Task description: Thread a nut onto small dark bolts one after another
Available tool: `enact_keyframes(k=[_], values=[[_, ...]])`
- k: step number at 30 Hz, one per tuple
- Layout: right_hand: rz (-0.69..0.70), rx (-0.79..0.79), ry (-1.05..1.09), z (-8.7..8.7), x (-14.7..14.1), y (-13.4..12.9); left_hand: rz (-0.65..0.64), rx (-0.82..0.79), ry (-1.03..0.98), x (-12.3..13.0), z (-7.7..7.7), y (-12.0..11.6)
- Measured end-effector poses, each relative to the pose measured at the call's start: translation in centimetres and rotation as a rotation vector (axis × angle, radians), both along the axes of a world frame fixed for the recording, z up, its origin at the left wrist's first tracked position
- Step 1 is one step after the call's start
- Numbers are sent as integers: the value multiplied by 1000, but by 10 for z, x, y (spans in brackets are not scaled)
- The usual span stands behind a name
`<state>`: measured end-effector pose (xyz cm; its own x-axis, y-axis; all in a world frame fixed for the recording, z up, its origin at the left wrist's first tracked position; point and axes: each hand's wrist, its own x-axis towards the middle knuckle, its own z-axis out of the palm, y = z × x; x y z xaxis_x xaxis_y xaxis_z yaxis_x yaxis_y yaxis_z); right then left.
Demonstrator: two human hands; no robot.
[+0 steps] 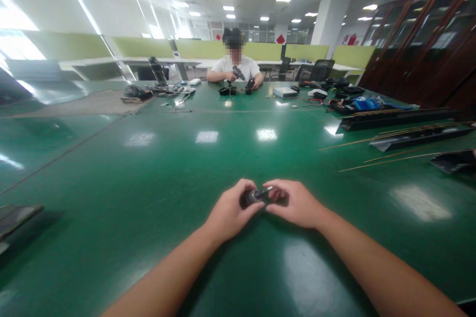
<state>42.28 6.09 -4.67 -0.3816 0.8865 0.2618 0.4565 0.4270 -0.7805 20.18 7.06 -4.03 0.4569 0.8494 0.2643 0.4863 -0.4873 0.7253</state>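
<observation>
My left hand (pixel 232 210) is wrapped around a small dark cylindrical object (pixel 255 196), thumb along its near side and fingers behind it. The object lies on its side in my grip. A thin dark stem with a pale tip points from it toward my right hand (pixel 295 204). My right hand is half curled beside that tip, with a gap between thumb and index finger. Whether a fingertip touches the stem is hard to see. Both hands are low over the green tabletop (pixel 223 158), close to me.
Across the table a person (pixel 235 67) holds a power drill (pixel 238 73) above dark parts. Electronics and tools lie along the far edge. To the right are black metal channels (pixel 401 118) and thin rods (pixel 386 159). A flat dark panel (pixel 17 219) sits at the left edge.
</observation>
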Motion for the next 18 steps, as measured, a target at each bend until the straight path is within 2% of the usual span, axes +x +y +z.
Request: enact_keyframes(k=[6,18], values=[[-28,77,-22,2,1,0,1,70,-41,-1,-3,3],[-2,125,-10,7,-1,-2,-71,119,-35,-1,-4,2]])
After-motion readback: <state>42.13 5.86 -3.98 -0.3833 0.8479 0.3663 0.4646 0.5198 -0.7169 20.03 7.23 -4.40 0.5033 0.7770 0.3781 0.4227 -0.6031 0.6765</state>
